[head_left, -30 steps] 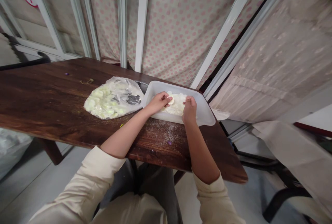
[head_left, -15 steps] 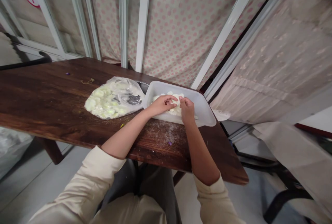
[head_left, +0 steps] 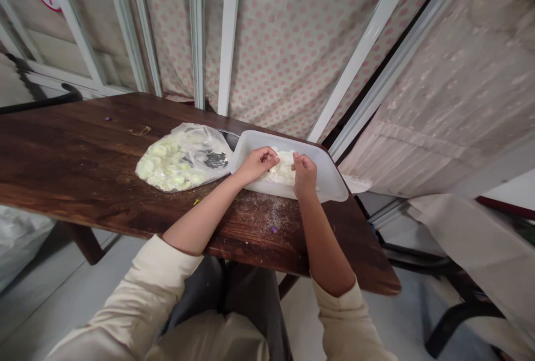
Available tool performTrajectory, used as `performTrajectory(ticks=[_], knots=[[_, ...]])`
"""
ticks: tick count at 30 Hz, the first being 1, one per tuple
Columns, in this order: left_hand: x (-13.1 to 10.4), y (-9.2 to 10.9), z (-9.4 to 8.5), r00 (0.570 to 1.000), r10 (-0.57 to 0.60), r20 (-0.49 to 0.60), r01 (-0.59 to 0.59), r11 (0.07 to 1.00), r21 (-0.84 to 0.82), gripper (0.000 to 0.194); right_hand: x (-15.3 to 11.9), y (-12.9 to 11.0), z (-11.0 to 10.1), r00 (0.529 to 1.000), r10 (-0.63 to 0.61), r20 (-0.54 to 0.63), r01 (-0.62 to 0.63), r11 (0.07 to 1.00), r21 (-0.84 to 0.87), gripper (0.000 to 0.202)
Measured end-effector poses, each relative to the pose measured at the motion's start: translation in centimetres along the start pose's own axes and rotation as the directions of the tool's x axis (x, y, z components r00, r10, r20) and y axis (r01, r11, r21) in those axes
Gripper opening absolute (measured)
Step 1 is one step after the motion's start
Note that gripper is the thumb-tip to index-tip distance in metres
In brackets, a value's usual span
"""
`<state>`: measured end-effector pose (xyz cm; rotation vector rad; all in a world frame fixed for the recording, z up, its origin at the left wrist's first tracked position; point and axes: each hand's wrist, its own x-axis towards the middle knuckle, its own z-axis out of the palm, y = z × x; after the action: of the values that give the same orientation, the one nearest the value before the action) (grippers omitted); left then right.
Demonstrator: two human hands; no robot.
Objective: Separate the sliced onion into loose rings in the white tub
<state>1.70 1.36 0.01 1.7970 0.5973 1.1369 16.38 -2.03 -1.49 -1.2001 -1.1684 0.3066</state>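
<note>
Both my hands are over a white plastic tub (head_left: 328, 177) near the table's far right edge. A heap of thin, whitish pieces (head_left: 285, 169) lies in it, and their kind is hard to make out. My left hand (head_left: 258, 164) is at the heap's left side with thumb and fingertips pinched together. On the other side, my right hand (head_left: 305, 174) is closed, its thumb against the bent fingers. Whatever either pinch holds is too small or hidden to name. A gap separates the hands, and the whitish heap shows between them.
Left of the tub lies a clear plastic bag (head_left: 161, 163) of pale green-white round pieces. White grains (head_left: 267, 216) are scattered on the dark wooden table (head_left: 83, 155) in front of the tub. A dotted curtain (head_left: 284, 43) hangs behind window bars. Black chair arms (head_left: 460, 316) stand at right.
My hands have drawn apart from nearly touching: the left moved slightly left, the right slightly right. More of the whitish heap shows between them. Bag and tub stay in place.
</note>
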Motion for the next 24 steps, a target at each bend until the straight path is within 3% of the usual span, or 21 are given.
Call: performTrajectory(ticks=[4, 8, 12, 17, 24], knots=[[0.1, 0.1, 0.1, 0.999, -0.042, -0.024, 0.04, 0.997, -0.068, 0.024, -0.2, -0.1, 0.1, 0.992, -0.049, -0.116, 0.027, 0.982, -0.187, 0.031], [0.1, 0.1, 0.2, 0.998, -0.05, -0.023, 0.048, 0.995, -0.091, 0.024, -0.8, -1.0, 0.4, 0.99, -0.143, 0.011, 0.14, 0.942, -0.305, 0.028], [0.1, 0.0, 0.2, 0.996, -0.08, -0.033, 0.077, 0.993, -0.095, 0.022, -1.1, -1.5, 0.5, 0.986, -0.129, 0.109, 0.161, 0.913, -0.375, 0.028], [0.3, -0.7, 0.2, 0.986, -0.141, -0.084, 0.129, 0.982, -0.135, 0.024, -0.9, -1.4, 0.4, 0.973, -0.088, 0.214, 0.16, 0.926, -0.342, 0.022], [0.2, -0.6, 0.2, 0.997, -0.044, -0.065, 0.029, 0.978, -0.209, 0.025, -0.8, -1.7, 0.4, 0.974, -0.089, 0.21, 0.151, 0.941, -0.304, 0.024]])
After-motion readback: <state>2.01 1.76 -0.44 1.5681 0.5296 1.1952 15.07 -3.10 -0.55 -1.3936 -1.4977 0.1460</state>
